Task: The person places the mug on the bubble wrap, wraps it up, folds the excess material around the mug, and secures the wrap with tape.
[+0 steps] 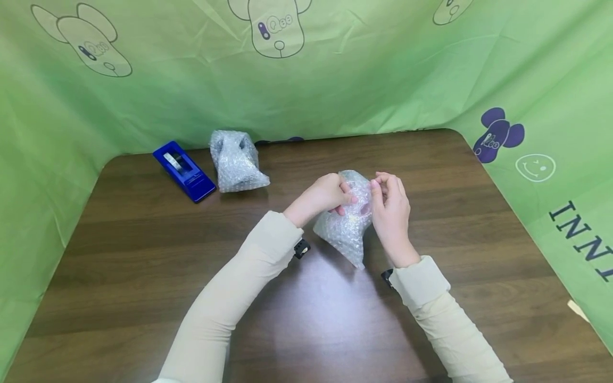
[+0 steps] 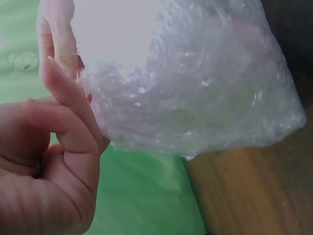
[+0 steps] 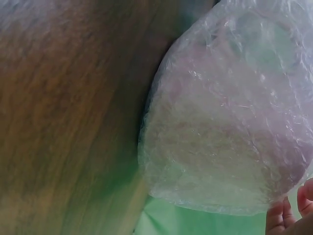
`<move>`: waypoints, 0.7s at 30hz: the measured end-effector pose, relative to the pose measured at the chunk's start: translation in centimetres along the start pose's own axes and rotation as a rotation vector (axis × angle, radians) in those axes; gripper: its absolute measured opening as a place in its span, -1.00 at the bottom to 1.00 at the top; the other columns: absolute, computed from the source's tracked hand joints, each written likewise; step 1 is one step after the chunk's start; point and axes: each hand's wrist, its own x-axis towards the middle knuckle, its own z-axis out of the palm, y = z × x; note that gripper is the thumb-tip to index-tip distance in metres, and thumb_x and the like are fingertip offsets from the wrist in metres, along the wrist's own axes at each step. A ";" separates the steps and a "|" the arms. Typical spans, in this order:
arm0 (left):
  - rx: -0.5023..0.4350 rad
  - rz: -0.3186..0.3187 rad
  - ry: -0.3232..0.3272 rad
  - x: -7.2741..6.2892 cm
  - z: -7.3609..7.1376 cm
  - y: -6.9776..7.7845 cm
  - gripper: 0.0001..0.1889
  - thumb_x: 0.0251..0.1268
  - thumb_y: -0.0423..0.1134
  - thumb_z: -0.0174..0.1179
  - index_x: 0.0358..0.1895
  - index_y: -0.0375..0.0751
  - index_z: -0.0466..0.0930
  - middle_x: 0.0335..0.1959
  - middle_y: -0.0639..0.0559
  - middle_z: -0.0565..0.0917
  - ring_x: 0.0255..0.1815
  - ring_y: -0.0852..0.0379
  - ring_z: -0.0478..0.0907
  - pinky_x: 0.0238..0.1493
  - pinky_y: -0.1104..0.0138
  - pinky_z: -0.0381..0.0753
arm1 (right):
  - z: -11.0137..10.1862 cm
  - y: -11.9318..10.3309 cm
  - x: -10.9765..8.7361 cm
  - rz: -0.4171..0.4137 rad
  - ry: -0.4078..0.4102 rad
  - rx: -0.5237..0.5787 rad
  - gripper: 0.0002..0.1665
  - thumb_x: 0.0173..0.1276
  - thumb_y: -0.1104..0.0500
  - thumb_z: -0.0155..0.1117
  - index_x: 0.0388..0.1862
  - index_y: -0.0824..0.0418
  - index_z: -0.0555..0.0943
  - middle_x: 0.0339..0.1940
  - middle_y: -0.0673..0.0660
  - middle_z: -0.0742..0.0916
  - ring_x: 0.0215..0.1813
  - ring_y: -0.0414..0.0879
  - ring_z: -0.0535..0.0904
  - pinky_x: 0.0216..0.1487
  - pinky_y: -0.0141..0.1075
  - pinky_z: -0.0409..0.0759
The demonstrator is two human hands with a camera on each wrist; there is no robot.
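A bubble-wrap bundle (image 1: pixel 346 226) is between my two hands over the table, its pointed lower end toward me. Something pinkish shows faintly through the plastic, its kind hidden. My left hand (image 1: pixel 329 192) pinches the upper left part of the wrap with bent fingers. In the left wrist view those curled fingers (image 2: pixel 73 132) lie against the edge of the bundle. From the other side my right hand (image 1: pixel 391 213) pinches the wrap's upper right edge between thumb and fingers. Only fingertips (image 3: pixel 279 215) appear at the bundle's lower corner in the right wrist view.
Toward the back left of the wooden table (image 1: pixel 158 276) stands another bubble-wrapped bundle (image 1: pixel 237 165). Beside it lies a blue case (image 1: pixel 185 171) with a clear window. A green printed cloth (image 1: pixel 364 80) hangs behind the table and along its sides.
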 end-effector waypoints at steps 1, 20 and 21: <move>-0.024 -0.010 -0.009 0.0 0.0 0.0 -0.68 0.30 -0.19 0.22 0.01 -0.34 0.56 -0.74 0.10 0.52 -0.73 0.30 0.45 -0.60 0.52 0.39 | 0.0 0.0 0.0 0.004 0.001 0.002 -0.79 0.44 0.19 0.08 -0.16 0.36 0.48 0.09 0.25 0.63 -0.07 0.14 0.65 -0.11 -0.21 0.47; -0.314 -0.003 -0.169 0.7 0.2 -0.9 -0.66 0.37 -0.36 0.08 -0.61 -0.15 0.26 -0.78 0.08 0.52 -0.75 0.31 0.38 -0.65 0.55 0.32 | 0.3 0.4 0.3 0.041 0.031 0.022 -0.78 0.37 0.24 0.18 -0.20 0.43 0.58 -0.16 0.31 0.66 -0.19 -0.03 0.67 -0.31 -0.74 0.35; -0.324 -0.002 -0.166 0.7 0.3 -0.9 -0.67 0.37 -0.37 0.07 -0.60 -0.15 0.27 -0.76 0.07 0.52 -0.74 0.31 0.41 -0.65 0.55 0.34 | 0.3 0.4 0.3 0.048 0.034 0.026 -0.78 0.36 0.24 0.19 -0.20 0.43 0.60 -0.16 0.30 0.66 -0.21 -0.12 0.66 -0.30 -0.76 0.36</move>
